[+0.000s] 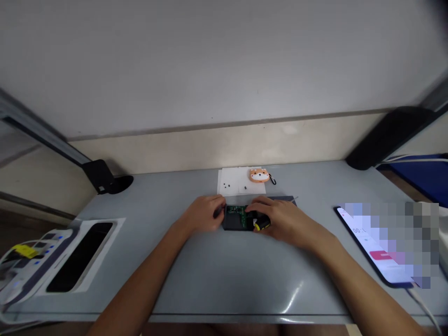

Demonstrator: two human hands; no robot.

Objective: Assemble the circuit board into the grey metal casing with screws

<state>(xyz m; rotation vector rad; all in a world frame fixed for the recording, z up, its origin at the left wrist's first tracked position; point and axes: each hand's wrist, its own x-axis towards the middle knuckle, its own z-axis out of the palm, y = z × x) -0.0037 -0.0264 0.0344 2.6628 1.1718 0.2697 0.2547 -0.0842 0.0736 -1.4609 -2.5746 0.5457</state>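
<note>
A dark open casing with a green circuit board (244,217) lies on the desk between my hands. My left hand (206,213) is closed at the casing's left edge, fingers curled and gripping it; a dark spot shows between thumb and fingers. Over the right end of the casing, my right hand (275,217) is closed around a screwdriver (262,224) with a black and yellow handle. Its thin metal shaft sticks out behind the hand, towards the upper right. The right fingertips touch the circuit board. A dark flat panel (287,199) lies partly hidden behind the right hand.
White paper (233,179) behind the casing carries several tiny dark screws and an orange dog-faced case (259,175) with a black clip. At left are a dark phone (80,256) and a power strip (38,261). A lit, cabled phone (371,245) lies right on the grey desk (224,275).
</note>
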